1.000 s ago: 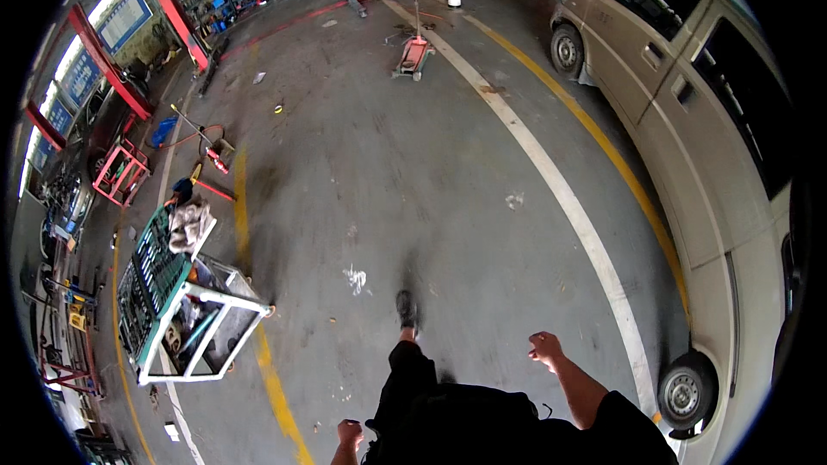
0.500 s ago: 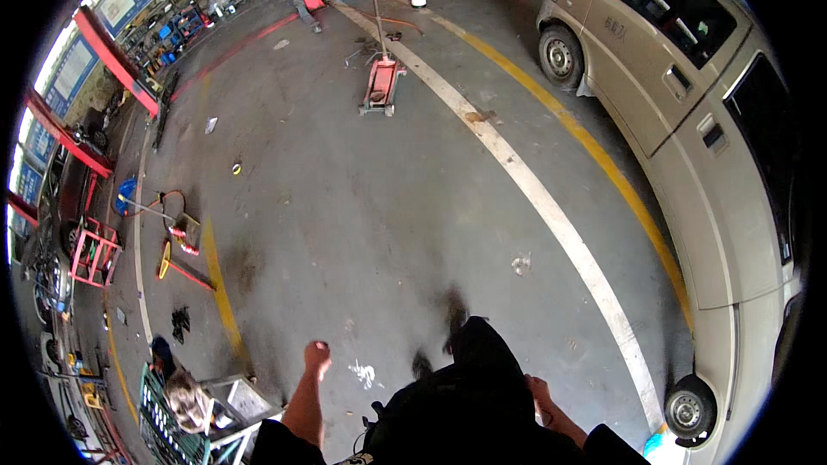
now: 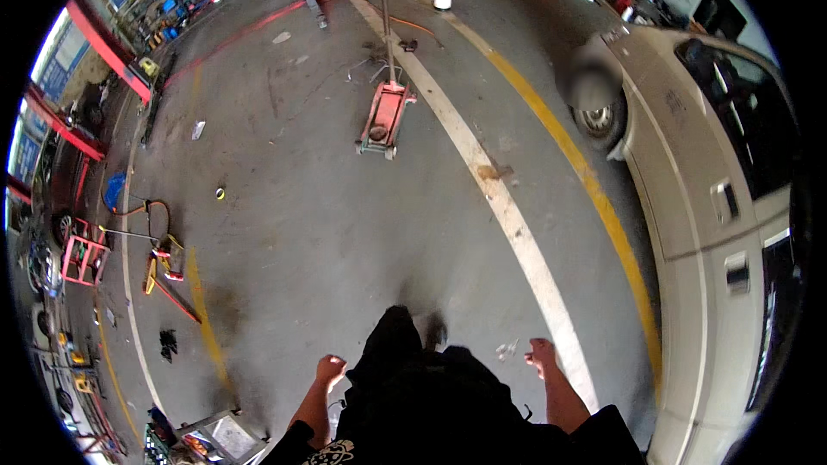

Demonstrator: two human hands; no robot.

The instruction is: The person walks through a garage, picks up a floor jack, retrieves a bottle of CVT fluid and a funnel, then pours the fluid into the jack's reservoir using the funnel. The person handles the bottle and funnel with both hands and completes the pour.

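Left hand: (image 3: 331,370) at 7 o'clock from the centre of view, above the floor; fingers curled, how tightly one cannot tell.
Right hand: (image 3: 541,356) at 5 o'clock, likewise curled, its closure not discernible.
Tool trolley: (image 3: 233,437) at 7 o'clock, nearest the left hand, cut by the lower edge.
White floor line: (image 3: 525,245) running from 12 to 5 o'clock, near the right hand.
Red floor jack: (image 3: 385,116) between 11 and 12, handle upward.
Beige van: (image 3: 668,198) at 3 o'clock.
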